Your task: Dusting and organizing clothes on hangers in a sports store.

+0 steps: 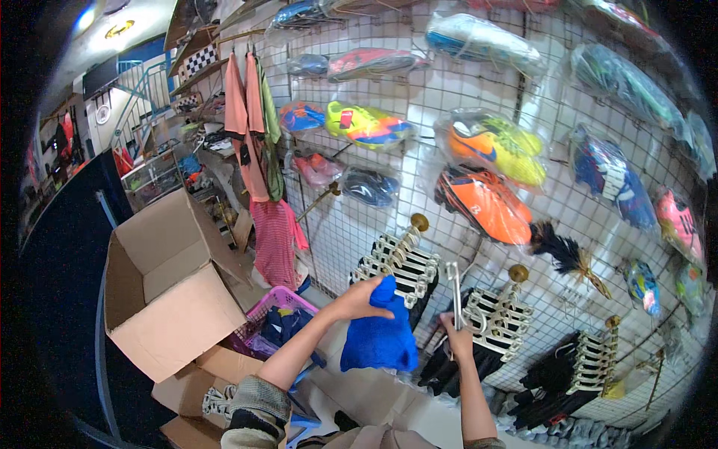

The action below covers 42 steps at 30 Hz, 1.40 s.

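Observation:
My left hand grips the top of a bright blue cloth garment, which hangs down in front of me. In my right hand is a pale plastic clip hanger, turned nearly edge-on and apart from the blue garment. Just beyond the left hand, a row of pale hangers carrying black garments hangs on a wall rod. Another row of hangers with black garments is right behind the right hand.
A wire grid wall holds several plastic-wrapped shoes. At left stand an open cardboard box, a pink plastic basket with dark clothes, and a lower box with loose hangers. A third hanger row is at right.

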Tool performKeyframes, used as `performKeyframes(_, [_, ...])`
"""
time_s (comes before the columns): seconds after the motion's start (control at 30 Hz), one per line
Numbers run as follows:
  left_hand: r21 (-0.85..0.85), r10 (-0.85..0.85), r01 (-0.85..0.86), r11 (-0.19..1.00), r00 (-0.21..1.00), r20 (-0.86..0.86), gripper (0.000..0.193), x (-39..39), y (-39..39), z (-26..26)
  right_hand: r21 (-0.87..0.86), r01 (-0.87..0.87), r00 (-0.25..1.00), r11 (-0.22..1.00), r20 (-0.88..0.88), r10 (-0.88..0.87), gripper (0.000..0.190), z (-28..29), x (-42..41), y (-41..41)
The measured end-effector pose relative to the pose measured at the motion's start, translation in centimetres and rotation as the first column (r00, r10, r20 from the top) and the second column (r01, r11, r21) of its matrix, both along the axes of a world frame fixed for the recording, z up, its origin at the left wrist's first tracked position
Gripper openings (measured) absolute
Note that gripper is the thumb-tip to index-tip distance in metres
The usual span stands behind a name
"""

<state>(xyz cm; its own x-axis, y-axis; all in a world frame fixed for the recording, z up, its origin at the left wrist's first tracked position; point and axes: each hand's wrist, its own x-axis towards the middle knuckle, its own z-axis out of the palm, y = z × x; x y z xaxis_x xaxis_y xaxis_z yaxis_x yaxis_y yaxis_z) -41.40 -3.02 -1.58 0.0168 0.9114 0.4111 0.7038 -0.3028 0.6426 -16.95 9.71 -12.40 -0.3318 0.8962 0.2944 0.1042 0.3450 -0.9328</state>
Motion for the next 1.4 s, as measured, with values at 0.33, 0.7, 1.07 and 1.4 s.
performKeyframes(0.33, [-0.327,-0.363,0.291,0.899,0.914,-0.184,0.046,9.3,1.4,4.7,-0.441,-0.321,0.932,0.838,0.011,0.363,0.047,5.3,4.6,-3.7])
performKeyframes(0.7, [-0.04,0.006,-0.008,0.999,0.999,-0.046,0.046,11.0,1.0,2.9,-0.544,-0.02,1.0,0.839,0.003,0.026,0.024,7.6,10.6,-4.9])
performKeyframes(1.07, [0.078,-0.231,0.247,0.966,0.958,-0.169,0.043,13.1,3.3,3.4,-0.042,0.028,0.989,0.999,0.147,-0.022,0.022,9.8,17.1,-2.5])
performKeyframes(1.4, [0.025,-0.049,0.061,0.998,0.943,-0.328,0.028,16.8,3.1,5.4,0.265,0.171,0.965,0.949,0.148,-0.215,0.022,9.2,17.8,-1.8])
